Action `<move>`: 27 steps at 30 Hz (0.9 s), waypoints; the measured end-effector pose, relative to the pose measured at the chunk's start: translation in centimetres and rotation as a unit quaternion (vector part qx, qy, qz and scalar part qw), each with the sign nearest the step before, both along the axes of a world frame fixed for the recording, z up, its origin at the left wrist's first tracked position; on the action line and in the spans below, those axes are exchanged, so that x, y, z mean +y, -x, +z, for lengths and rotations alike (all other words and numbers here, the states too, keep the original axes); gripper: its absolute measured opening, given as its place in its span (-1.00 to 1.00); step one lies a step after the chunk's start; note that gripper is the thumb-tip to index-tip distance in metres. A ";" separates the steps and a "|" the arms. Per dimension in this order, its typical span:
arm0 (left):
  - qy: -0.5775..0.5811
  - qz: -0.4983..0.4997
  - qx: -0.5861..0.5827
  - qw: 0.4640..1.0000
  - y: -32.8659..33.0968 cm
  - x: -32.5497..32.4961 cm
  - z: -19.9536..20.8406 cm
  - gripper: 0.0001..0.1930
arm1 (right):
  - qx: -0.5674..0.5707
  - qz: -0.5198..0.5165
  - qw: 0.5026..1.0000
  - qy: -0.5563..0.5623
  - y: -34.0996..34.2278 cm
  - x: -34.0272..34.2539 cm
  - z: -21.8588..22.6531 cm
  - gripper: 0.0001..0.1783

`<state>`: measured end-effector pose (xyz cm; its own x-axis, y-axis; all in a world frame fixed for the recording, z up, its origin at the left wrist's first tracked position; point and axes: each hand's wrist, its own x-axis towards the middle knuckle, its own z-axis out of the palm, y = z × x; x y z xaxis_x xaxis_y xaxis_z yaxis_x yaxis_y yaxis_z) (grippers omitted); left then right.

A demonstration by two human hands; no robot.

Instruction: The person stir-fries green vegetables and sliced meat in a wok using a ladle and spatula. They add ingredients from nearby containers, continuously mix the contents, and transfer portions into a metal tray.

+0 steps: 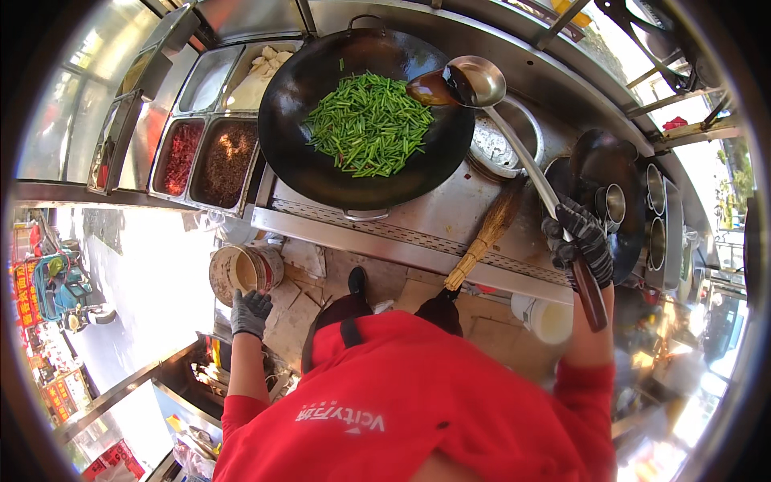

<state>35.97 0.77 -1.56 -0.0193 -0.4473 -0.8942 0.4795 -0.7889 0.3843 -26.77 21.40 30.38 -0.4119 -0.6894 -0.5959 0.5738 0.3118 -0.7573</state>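
A big black wok (361, 193) stands on the steel stove, with a heap of chopped green stalks (371, 124) in its middle. My right hand (580, 241), in a dark grey glove, is wrapped round the wooden-handled end of a long metal ladle (522, 149). The ladle's bowl hangs over the wok's right rim. A glossy brown patch beside the bowl could be sauce or a reflection; I cannot tell. My left hand (251, 312), gloved too, hangs low by a bucket (277, 265) with its fingers stretched out, holding nothing.
Left of the wok, steel trays (193, 119) hold red and brown chopped seasonings and pale pieces. A straw brush (486, 241) leans across the stove's front edge. Right of it are a second dark wok (590, 153) and several metal cups (614, 205). A white bucket (526, 309) stands below.
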 end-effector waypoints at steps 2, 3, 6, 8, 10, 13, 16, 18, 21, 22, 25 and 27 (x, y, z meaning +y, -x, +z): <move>0.012 0.031 0.019 0.999 -7.2 -0.5 -3.4 -0.38 | 0.099 0.003 0.995 -0.032 -2.6 -2.6 -0.2 -0.71; 0.009 0.072 0.076 0.994 -10.4 -0.6 -5.1 -0.38 | 0.118 -0.005 0.992 -0.035 -3.4 -3.5 -0.1 -0.74; 0.069 0.041 0.132 0.988 -16.7 0.3 -9.1 -0.35 | 0.124 -0.023 0.991 -0.039 -4.0 -5.0 0.2 -0.73; 0.111 -0.048 0.044 0.992 -17.3 0.6 -9.8 -0.32 | -0.064 -0.022 0.995 0.069 -3.3 -5.2 0.3 -0.64; 0.052 -0.021 -0.005 0.998 -15.3 0.8 -8.7 -0.30 | -0.356 -0.007 0.901 0.250 -2.3 -4.5 0.2 -0.60; -0.045 0.008 -0.086 0.995 -8.9 0.4 -5.0 -0.31 | -0.376 -0.034 0.868 0.321 -0.6 -1.5 -0.4 -0.65; -0.074 -0.007 -0.020 0.997 -1.9 0.0 -0.8 -0.22 | -0.288 -0.077 0.857 0.420 1.6 4.0 -0.7 -0.58; -0.120 0.090 0.037 0.988 2.5 -0.3 1.2 -0.44 | -0.299 -0.137 0.849 0.414 3.8 8.4 -0.5 -0.74; -0.087 0.006 -0.018 0.996 7.9 1.0 3.0 -0.49 | -0.285 -0.150 0.868 0.379 8.7 15.8 1.6 -0.76; -0.071 -0.026 -0.031 0.997 9.6 1.7 3.4 -0.51 | -0.279 -0.175 0.869 0.370 10.4 18.4 2.3 -0.74; -0.035 -0.115 -0.069 0.990 14.4 3.8 4.7 -0.56 | -0.208 -0.260 0.882 0.332 17.0 26.0 3.3 -0.81; -0.013 -0.196 -0.113 0.974 17.1 5.3 5.8 -0.60 | -0.224 -0.250 0.878 0.342 22.4 31.2 2.9 -0.82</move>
